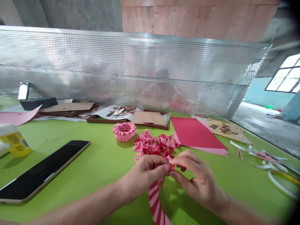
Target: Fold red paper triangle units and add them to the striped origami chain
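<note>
Curved paper chain (155, 200), lower center of frame, running from under the left fingers down to the bottom edge. Slanted stripes, light pink alternating with deep red, narrow wedges fanned closely side by side. Bends toward lower right; bottom end cut off by frame. Upper end mostly hidden by fingers. Small red-pink folded piece (172, 167) shows between the fingertips, right of frame center; can't tell if it's joined to the chain.

Left hand (144, 175): forearm in from lower left, back of hand up, forefinger bent over, thumb pressed toward it, pinching the chain's upper end. Other fingers curled under, partly hidden. Right hand (201, 179): forearm in from lower right, wrist angled inward, thumb and forefinger pinching the folded piece from the right, remaining fingers bent behind. Both sets of fingertips nearly meet.

Just beyond the hands, mid-frame: loose pile of pointed folded papers (152, 143), pink and red, overlapping. Left of pile: small round paper basket (124, 132), striped rim, same colors. Right of pile: red sheet (197, 132) over pink ones. Phone (47, 168) lies at left. All on green tabletop (98, 168).
</note>
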Available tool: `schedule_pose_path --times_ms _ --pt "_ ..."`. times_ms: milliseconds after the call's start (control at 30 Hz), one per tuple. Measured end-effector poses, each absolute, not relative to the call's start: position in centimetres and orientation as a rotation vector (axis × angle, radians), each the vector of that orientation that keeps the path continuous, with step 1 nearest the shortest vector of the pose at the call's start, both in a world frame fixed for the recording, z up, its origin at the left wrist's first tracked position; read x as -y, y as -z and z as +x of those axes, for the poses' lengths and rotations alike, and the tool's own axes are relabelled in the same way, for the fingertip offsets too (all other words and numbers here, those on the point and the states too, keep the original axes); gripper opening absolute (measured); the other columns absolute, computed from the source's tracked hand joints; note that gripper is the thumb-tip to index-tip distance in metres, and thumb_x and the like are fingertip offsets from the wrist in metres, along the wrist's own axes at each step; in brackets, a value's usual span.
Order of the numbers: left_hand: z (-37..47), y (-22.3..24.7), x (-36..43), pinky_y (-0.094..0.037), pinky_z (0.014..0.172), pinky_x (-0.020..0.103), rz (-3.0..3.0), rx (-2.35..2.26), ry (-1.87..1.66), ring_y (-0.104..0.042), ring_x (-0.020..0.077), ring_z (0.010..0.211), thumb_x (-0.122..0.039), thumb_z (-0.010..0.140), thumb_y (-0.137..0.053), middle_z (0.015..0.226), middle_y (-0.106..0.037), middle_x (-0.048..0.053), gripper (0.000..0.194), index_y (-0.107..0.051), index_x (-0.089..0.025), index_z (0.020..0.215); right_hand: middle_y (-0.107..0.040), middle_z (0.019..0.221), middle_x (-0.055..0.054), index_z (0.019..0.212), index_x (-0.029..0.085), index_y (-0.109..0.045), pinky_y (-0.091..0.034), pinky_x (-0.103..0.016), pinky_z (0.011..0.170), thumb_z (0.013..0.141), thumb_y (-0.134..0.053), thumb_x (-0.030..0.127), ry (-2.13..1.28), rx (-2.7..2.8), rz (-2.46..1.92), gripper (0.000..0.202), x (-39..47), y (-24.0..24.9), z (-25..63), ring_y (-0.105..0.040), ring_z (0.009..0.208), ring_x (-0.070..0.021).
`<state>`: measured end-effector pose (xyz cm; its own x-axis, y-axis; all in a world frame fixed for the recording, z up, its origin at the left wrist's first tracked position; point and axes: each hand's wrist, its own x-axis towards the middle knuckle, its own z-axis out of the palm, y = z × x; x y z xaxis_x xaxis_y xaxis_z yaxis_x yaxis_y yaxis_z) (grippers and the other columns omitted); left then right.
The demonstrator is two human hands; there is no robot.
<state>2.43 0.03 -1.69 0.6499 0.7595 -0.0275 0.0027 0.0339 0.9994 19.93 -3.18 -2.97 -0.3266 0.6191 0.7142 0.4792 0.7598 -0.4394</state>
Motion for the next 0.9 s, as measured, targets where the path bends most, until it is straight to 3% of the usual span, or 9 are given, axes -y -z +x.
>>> schedule_pose_path --times_ms 200,333,533,767,900 --pt "2.5 1.8 0.0 -0.038 0.053 0.017 0.980 -0.674 -0.785 -0.051 0.0070 0.056 -0.023 0.070 -0.068 0.065 -0.060 0.000 0.022 -0.065 -0.016 0.091 -0.049 0.082 -0.002 0.085 0.021 -0.061 -0.044 -0.026 0.059 0.083 -0.058 0.016 -0.218 1.786 -0.849 0.006 2.6 2.7 20.3 -0.050 0.073 -0.0163" --pt "2.3 1.7 -0.3 -0.041 0.057 0.018 0.861 -0.698 -0.806 -0.056 0.0080 0.060 -0.014 0.075 -0.062 0.073 -0.062 0.000 0.033 -0.058 -0.022 0.106 -0.051 0.073 0.000 0.083 0.021 -0.056 -0.041 -0.022 0.054 0.087 -0.053 0.025 -0.533 1.589 -1.007 0.007 2.2 3.1 20.6 -0.047 0.063 -0.0135" --pt "2.1 2.1 -0.8 -0.036 0.049 0.013 0.977 -0.622 -0.812 -0.048 0.0046 0.052 -0.018 0.076 -0.063 0.065 -0.059 0.002 0.007 -0.064 -0.010 0.076 -0.047 0.064 0.003 0.079 0.020 -0.056 -0.037 -0.018 0.046 0.084 -0.056 0.035 -0.746 1.383 -1.090 0.016 1.6 3.4 20.5 -0.042 0.056 -0.0113" --pt "1.7 1.6 -0.9 -0.044 0.065 0.019 1.018 -0.527 -0.936 -0.055 0.0086 0.066 -0.019 0.083 -0.056 0.073 -0.062 0.002 0.011 -0.065 -0.014 0.082 -0.049 0.064 0.003 0.077 0.020 -0.056 -0.041 -0.018 0.049 0.085 -0.055 0.032 -0.709 1.354 -1.057 0.014 1.4 3.3 20.9 -0.044 0.058 -0.0118" --pt "1.9 1.3 -0.8 -0.045 0.066 0.021 0.927 -0.512 -0.975 -0.056 0.0101 0.065 -0.014 0.080 -0.058 0.069 -0.063 0.002 0.007 -0.065 -0.014 0.078 -0.049 0.063 0.004 0.084 0.022 -0.057 -0.040 -0.016 0.046 0.086 -0.054 0.029 -0.587 1.403 -0.966 0.008 1.6 2.9 21.0 -0.044 0.057 -0.0111"
